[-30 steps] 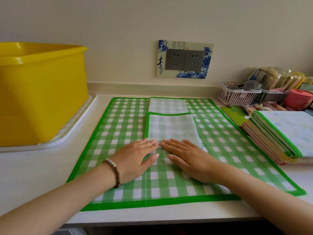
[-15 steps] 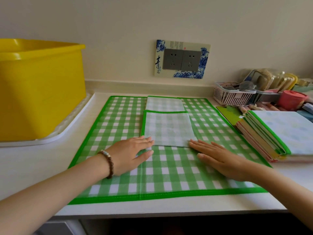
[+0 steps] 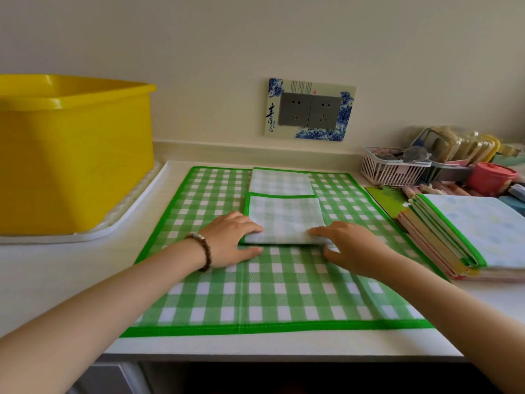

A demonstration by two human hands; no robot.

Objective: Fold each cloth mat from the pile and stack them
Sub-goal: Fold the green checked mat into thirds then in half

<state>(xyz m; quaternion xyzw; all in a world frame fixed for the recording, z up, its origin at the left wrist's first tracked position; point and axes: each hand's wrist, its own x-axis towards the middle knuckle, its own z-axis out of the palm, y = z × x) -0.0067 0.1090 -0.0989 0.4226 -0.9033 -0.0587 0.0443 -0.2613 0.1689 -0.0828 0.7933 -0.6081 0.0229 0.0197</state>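
A large green-checked mat lies spread flat on the white counter. On its far middle lies a pale checked folded mat with green trim, and a second pale folded panel sits just behind it. My left hand grips the folded mat's near left corner, fingers curled over the top and thumb below. My right hand pinches its near right corner the same way. The near edge looks slightly raised. A pile of mats sits at the right, with a pale blue-patterned one on top.
A yellow tub stands on a white tray at the left. At the back right are a white basket, a red container and other clutter. A double wall socket is behind. The counter's front edge runs just below the large mat.
My hands slid apart from the middle of the folded mat's near edge to its two corners. They lay flat before; now their fingers curl round the corners.
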